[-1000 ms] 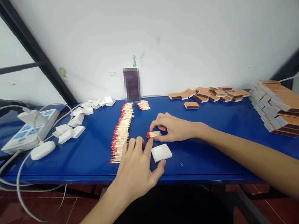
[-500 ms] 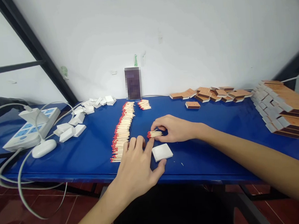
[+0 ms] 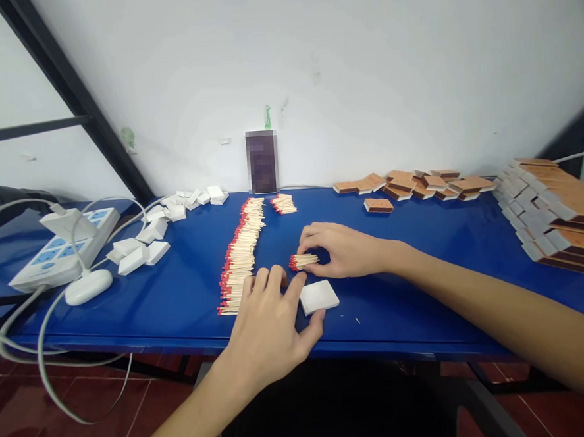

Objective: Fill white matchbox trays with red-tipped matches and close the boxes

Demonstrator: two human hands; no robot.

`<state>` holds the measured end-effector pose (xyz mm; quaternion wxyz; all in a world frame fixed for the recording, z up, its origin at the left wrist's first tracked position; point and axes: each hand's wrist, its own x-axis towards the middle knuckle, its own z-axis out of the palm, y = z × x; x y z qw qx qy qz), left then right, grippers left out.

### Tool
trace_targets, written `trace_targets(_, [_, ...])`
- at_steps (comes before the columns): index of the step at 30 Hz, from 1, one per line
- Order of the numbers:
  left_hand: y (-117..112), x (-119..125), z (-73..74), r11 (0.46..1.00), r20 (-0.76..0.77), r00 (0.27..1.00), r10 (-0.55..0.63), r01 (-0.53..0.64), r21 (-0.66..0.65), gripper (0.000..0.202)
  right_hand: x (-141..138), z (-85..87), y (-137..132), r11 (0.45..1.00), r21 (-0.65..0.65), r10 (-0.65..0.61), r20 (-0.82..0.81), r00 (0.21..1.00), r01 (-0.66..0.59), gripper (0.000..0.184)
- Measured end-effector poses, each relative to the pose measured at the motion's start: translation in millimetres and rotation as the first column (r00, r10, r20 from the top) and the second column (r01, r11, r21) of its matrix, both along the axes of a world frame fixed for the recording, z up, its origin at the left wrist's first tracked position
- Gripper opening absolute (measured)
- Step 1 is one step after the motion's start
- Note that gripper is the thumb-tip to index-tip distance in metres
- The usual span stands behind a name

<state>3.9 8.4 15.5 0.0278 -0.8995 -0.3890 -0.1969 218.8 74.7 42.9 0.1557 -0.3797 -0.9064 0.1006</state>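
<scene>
My right hand (image 3: 343, 249) pinches a small bundle of red-tipped matches (image 3: 304, 262) between thumb and fingers, just above the tabletop or resting on it; I cannot tell which. Close below the bundle lies a white matchbox tray (image 3: 319, 297). My left hand (image 3: 271, 318) is spread beside that tray, its index finger near the tray's upper left corner and its thumb at the front edge. Under and left of the left hand's fingers runs a long row of matches (image 3: 239, 248), heads to the left. A smaller pile of matches (image 3: 284, 204) lies at the back.
White trays (image 3: 133, 260) lie in a group at left, near a power strip (image 3: 66, 249) with cables. Brown matchboxes (image 3: 401, 181) are heaped along the wall, one matchbox (image 3: 379, 205) in front. Stacked matchbox sleeves (image 3: 563, 208) stand at right. A blurred dark rectangle (image 3: 262, 162) leans on the wall.
My left index finger has drawn back slightly from the matches in my right hand. The view has shifted a little; the right hand keeps its pinch.
</scene>
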Motion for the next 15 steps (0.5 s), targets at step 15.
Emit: trace_targets(15, [0.8,0.2,-0.5,1.000,-0.008,1.000,-0.016,0.016,-0.012,0.028,-0.3,9.8,-4.6,0.999,-0.042,0.008,0.167,0.986,0.000,0.024])
